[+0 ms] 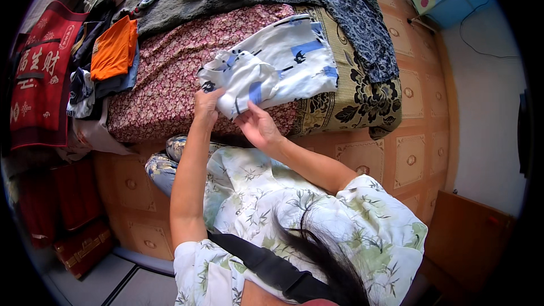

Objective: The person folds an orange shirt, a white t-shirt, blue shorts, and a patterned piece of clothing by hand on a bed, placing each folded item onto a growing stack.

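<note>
A white garment with blue and black prints (300,59), folded in layers, lies across the bed in front of me. Its near left end is bunched and lifted a little. My left hand (207,105) is closed on the left corner of that end, fingers partly hidden by the cloth. Just to the right, my right hand (259,127) grips the near edge, thumb on top and fingertips under the fabric. Whether it is a shirt or another piece of clothing I cannot tell.
A folded orange garment (115,48) lies on dark clothes at the left, beside a red cloth with pale lettering (44,73). A red floral cover (153,90), a gold-and-black cover (368,105) and a dark patterned cloth (362,28) lie over the bed. A brown box (85,248) stands lower left.
</note>
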`<state>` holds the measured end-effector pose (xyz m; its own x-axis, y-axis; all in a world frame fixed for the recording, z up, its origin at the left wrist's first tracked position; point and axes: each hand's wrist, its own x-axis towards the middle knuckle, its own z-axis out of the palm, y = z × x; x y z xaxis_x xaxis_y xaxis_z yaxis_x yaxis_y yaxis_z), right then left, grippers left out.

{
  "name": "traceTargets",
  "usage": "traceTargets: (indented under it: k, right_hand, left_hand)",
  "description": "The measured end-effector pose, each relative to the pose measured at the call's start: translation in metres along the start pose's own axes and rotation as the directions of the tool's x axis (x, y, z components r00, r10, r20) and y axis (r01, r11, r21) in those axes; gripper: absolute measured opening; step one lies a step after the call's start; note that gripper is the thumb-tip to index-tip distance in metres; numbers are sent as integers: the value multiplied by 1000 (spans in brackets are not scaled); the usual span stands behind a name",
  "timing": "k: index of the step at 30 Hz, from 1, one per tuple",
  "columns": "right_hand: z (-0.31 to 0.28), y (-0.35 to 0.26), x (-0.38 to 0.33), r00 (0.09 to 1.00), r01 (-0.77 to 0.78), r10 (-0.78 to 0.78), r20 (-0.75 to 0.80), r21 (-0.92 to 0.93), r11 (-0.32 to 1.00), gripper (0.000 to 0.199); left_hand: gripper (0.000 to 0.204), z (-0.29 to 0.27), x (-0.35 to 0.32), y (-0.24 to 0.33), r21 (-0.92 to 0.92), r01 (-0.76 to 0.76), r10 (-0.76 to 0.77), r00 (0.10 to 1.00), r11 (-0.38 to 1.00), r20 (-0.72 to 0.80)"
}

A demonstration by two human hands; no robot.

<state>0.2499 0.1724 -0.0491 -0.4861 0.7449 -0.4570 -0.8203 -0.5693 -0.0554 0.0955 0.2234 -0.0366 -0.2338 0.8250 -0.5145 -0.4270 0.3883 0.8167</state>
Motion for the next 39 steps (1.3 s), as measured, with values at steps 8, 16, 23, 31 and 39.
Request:
traceTargets:
  k: [8, 16, 23, 31, 39]
  right_hand:
    - [77, -26, -68, 533, 505, -98, 840, -409, -760, 70]
    - [68, -46, 13, 605, 541, -399, 689, -723, -429, 49]
    - [13, -177, 16, 682, 671, -707, 187, -544, 504, 36]
    - [-12, -169, -15, 502, 59, -344, 793, -428, -902, 100]
    - [-9, -138, 20, 750, -120, -348, 562, -403, -908, 87]
  left_hand:
    - [29, -14, -32, 22, 226, -390, 382, 921, 893, 78]
    - [40, 19, -81, 47, 107, -373, 350, 918, 922, 184]
    - [39, -61, -90, -3, 456, -175, 106, 979, 873, 173]
    - [27, -117, -99, -35, 6, -206, 205, 976, 978, 76]
    - [25, -115, -96, -38, 1, -226, 226, 972, 974, 64]
